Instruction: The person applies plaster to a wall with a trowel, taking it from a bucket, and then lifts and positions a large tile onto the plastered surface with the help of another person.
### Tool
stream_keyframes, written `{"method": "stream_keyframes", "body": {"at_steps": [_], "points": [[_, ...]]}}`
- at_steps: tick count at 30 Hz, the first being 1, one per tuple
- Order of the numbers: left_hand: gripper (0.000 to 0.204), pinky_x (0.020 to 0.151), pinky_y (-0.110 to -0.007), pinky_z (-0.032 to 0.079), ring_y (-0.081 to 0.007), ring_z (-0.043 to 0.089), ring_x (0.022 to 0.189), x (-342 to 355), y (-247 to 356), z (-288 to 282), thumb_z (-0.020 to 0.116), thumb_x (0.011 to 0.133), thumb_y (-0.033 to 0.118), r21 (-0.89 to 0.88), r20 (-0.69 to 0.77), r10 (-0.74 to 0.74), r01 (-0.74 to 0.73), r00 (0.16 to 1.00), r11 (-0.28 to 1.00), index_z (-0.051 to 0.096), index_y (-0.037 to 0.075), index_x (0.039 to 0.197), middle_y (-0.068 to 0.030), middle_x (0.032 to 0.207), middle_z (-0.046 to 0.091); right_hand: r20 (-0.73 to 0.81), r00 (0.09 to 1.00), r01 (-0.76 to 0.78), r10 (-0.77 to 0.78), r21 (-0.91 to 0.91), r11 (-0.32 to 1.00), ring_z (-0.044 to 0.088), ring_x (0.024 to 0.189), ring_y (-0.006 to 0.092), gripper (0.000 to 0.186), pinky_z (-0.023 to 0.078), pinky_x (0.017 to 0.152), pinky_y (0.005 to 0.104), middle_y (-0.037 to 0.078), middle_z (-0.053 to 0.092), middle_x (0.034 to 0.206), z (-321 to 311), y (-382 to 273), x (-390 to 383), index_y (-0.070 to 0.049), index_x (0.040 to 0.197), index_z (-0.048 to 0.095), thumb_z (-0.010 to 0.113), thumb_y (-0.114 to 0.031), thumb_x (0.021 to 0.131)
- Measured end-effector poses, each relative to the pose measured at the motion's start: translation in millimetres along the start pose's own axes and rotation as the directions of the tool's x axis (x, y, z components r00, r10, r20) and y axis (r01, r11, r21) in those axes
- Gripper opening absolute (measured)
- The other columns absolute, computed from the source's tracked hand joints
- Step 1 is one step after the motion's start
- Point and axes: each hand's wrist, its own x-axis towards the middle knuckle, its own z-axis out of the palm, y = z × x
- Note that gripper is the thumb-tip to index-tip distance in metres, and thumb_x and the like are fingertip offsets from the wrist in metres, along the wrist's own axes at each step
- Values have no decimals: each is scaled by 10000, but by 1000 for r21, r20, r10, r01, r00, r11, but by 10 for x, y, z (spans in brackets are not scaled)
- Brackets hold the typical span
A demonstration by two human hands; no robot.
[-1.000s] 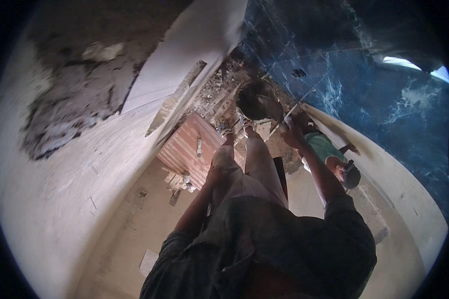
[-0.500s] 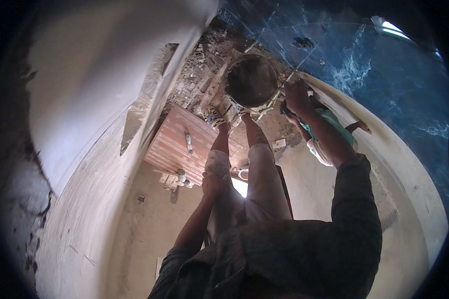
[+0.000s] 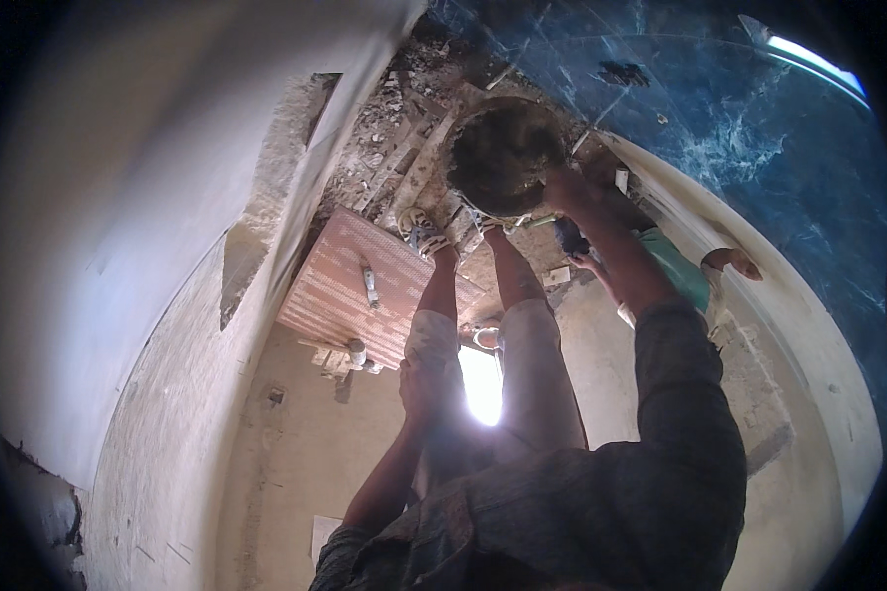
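A round dark tub point(image 3: 455, 163) stands on the rubble-strewn floor ahead of me, with a dark grey mass point(image 3: 508, 153) inside. My right arm stretches forward, and my right hand point(image 3: 564, 189) is at the tub's near right rim. It looks closed, but its fingers are in shadow and what they hold cannot be made out. Bent down beside my left leg, my left hand point(image 3: 419, 386) rests on the pale trouser leg point(image 3: 434, 340) near the knee. It holds no tool.
A reddish patterned board point(image 3: 340, 261) lies left of my feet, with a pale-handled tool point(image 3: 370, 286) on it. A white container point(image 3: 356, 352) stands by its edge. At right, beyond my arm, is a person in a green top point(image 3: 678, 261). A plastered wall point(image 3: 177, 394) rises at left; blue sheeting point(image 3: 729, 128) hangs at upper right.
My right hand has moved left, to the tub's rim. The person in green has shifted a little to the right. My left hand stays on my leg.
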Motion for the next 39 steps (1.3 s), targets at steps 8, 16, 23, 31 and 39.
{"method": "stream_keyframes", "body": {"at_steps": [8,16,23,31,39], "points": [[929,921,-458,473,-421,553,1110,63,-104,127,728,736,517,-75,-9,-11,10,1000,997,370,-91,1340,-299,1196,516,-47,992,-91,113,332,939,649,902,404,289,520,800,491,258,663,902,-44,-530,-318,14,976,657,594,-182,774],[915,931,-461,469,-416,537,1133,20,108,-7,731,729,485,-67,4,-55,56,998,996,361,-84,1343,-287,1216,504,-68,988,-94,136,430,898,645,891,416,357,516,811,495,263,661,915,-103,-738,-55,20,1035,625,614,-217,768],[922,945,-457,461,-413,531,1141,36,41,47,731,720,489,-77,12,-49,50,999,996,356,-73,1348,-277,1222,504,-310,938,36,153,526,850,644,881,422,455,518,808,482,279,650,911,453,-742,-114,53,1084,600,650,-253,751],[887,950,-461,455,-420,524,1151,17,111,16,728,739,467,-22,-23,-43,42,999,999,364,-68,1345,-289,1245,495,-288,925,46,246,731,681,618,911,444,384,508,780,495,275,632,988,593,-961,-198,15,1038,613,653,-235,749],[850,923,-447,481,-401,544,1126,29,176,-83,722,747,401,37,-6,-17,17,1000,999,367,-100,1334,-269,1223,500,-303,892,62,334,816,575,630,918,419,415,510,782,456,266,648,975,675,-1163,-425,22,1085,618,671,-232,761]]}}
